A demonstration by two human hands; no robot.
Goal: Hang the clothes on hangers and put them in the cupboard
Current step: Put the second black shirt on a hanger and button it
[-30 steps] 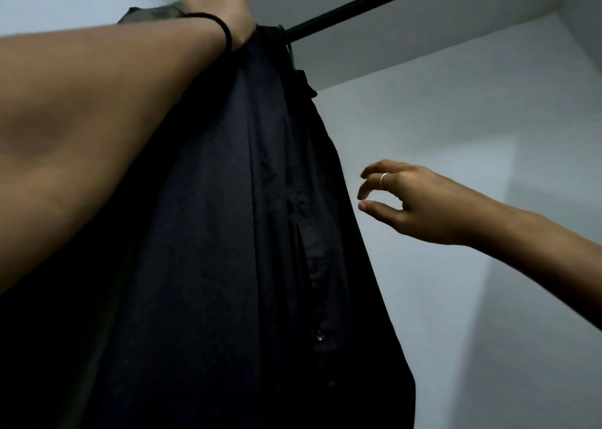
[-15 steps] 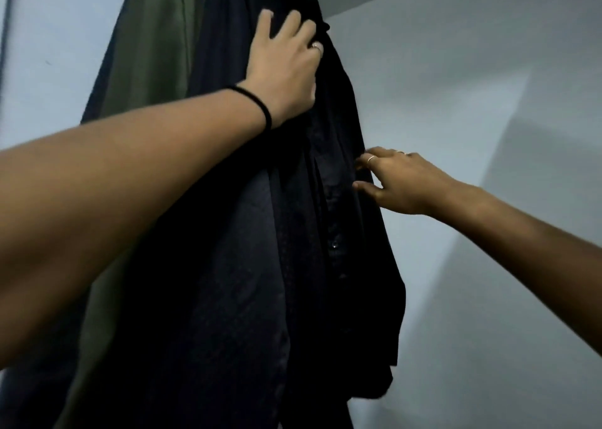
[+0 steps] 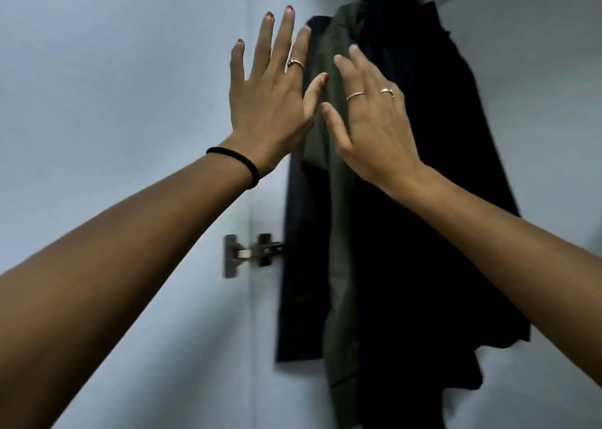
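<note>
Two hands are raised, left (image 3: 267, 103) and right (image 3: 374, 125). Three garments hang: one navy (image 3: 299, 266), one green (image 3: 338, 249), one black (image 3: 439, 200). Three rings show, one wristband (image 3: 241, 165), one hinge (image 3: 250, 252).

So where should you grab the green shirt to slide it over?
Probably high up, at the shoulder of the green shirt, coming from the left where the open left hand already is. It hangs long and loose between dark clothes, so a low grip would likely just swing the cloth.
</note>
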